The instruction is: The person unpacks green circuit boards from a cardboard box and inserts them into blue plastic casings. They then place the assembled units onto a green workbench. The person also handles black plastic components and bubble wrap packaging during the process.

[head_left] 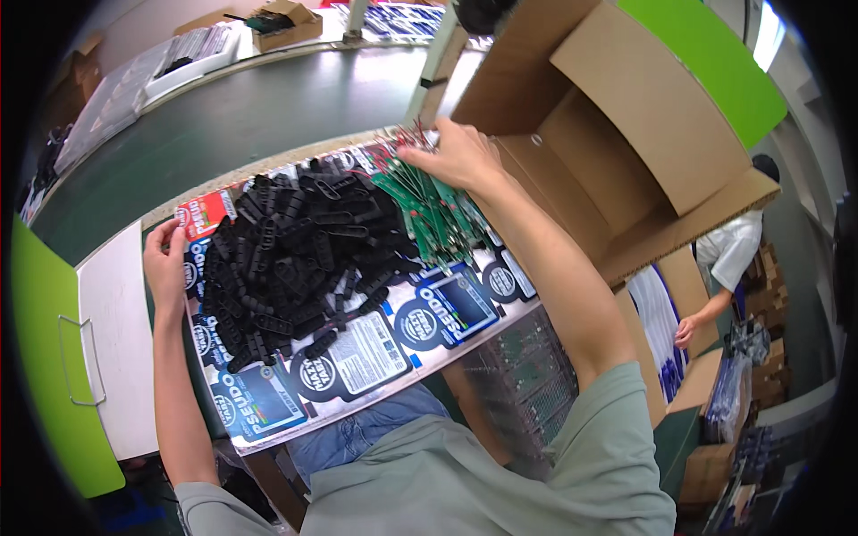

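Head view: looking down on a print-covered tabletop (357, 353), with two kinds of parts spread over it. Black cases (286, 246) in a loose heap across the left and middle of the tabletop, lying at all angles, some on top of others. Green boards (433, 219) with red wires (407, 138) in a bundle toward the tabletop's far right, just beside the heap.

Right hand (460, 159) over the wired end of the bundle, near the tabletop's far edge; thumb stretched away from the other fingers, touching or almost touching the wires; cannot tell whether closed on any. Left hand (164, 259) at the tabletop's left edge, fingers loosely bent at the rim; no part seen in grasp, any grip on the rim itself impossible to tell.

As for progress, seemingly early: parts already out on the tabletop and grouped by kind, boards roughly lined up, yet no case visibly fitted with a board. Left loose: the cases, in no evident order. Hidden by overlaps: the full number of either kind. Open carton (617, 152) beyond the tabletop's right end; another person's hand (686, 330) well off to the tabletop's right.
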